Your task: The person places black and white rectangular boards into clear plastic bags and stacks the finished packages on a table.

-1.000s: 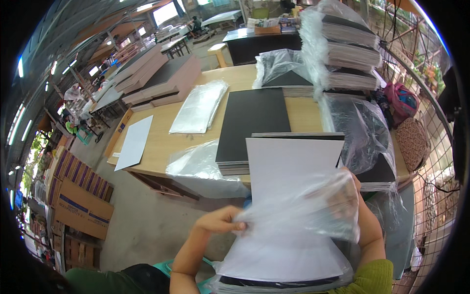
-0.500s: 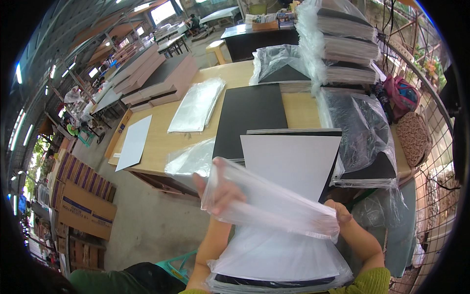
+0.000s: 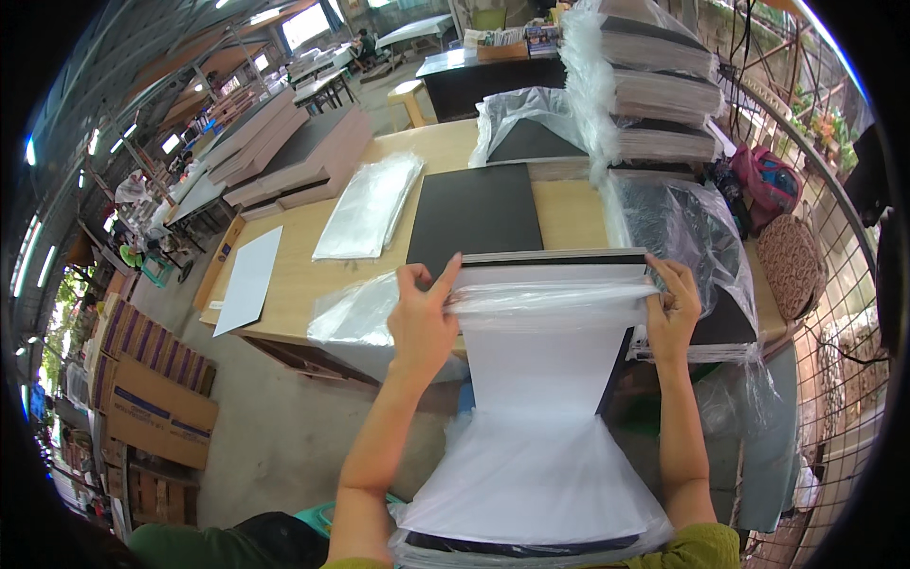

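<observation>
My left hand [image 3: 424, 318] and my right hand [image 3: 671, 308] grip the two ends of a clear plastic bag [image 3: 559, 299], bunched into a band across a leaning stack of boards. White shows on the face of this board stack [image 3: 545, 370], with dark and pale edges along its top. My left index finger and thumb are at the stack's upper left corner; my right fingers are by the upper right corner. Nearest me, a plastic-covered pile [image 3: 536, 484] with a white top and a dark front edge lies between my forearms.
A black board [image 3: 479, 211] lies on the wooden table [image 3: 573, 211]. Folded clear bags [image 3: 368, 211] and a white sheet [image 3: 250, 280] are farther left. Plastic-wrapped board stacks [image 3: 659, 95] rise at the right, near a brown patterned bag [image 3: 791, 266]. Cardboard boxes [image 3: 156, 408] stand at the left.
Both hands have moved up and away from me to the stack's top corners. The plastic, earlier stretched slantwise in front, is now gathered across the boards near their top edge.
</observation>
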`<move>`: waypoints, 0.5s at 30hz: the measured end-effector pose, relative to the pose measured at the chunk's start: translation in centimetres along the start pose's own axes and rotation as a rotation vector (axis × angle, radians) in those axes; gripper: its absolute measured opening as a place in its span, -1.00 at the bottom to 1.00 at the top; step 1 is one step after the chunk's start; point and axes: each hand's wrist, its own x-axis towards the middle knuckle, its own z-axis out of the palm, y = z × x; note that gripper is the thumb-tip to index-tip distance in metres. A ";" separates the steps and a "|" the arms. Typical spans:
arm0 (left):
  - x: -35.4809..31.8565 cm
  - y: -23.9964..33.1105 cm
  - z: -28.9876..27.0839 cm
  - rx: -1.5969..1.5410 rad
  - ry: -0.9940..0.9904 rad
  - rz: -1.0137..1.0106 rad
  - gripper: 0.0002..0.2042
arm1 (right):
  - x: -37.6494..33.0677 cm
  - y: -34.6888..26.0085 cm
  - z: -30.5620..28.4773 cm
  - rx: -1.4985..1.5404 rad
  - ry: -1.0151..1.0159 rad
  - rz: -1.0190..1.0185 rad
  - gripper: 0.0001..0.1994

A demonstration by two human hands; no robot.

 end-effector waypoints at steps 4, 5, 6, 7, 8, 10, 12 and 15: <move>1.4 -0.9 -3.1 -0.387 -0.321 -0.095 -0.89 | 0.7 0.5 -2.1 0.004 -0.084 -0.004 -0.97; 1.8 -2.2 -3.6 -0.564 -0.499 -0.179 -0.90 | 0.6 -0.5 -2.1 0.041 -0.124 0.072 -0.94; 1.9 -3.4 -3.9 -0.743 -0.675 -0.266 -0.89 | 0.7 -1.2 -2.5 0.108 -0.227 0.156 -0.94; 2.0 -4.4 -3.9 -0.893 -0.805 -0.295 -0.83 | 0.8 -1.8 -3.1 0.172 -0.323 0.237 -0.93; 1.7 -5.0 -3.4 -0.999 -0.881 -0.466 -0.83 | 0.9 -2.0 -3.5 0.235 -0.422 0.319 -0.92; 0.5 -6.3 -1.5 -1.210 -1.020 -0.819 -0.83 | 1.1 -1.0 -4.5 0.422 -0.577 0.513 -0.92; -1.5 -7.5 0.2 -1.354 -1.088 -0.774 -0.77 | 0.6 -0.3 -4.3 0.653 -0.667 0.805 -0.91; -3.2 -9.6 2.0 -1.575 -1.209 -0.700 -0.85 | -1.3 1.2 -4.1 0.657 -0.709 0.938 -0.87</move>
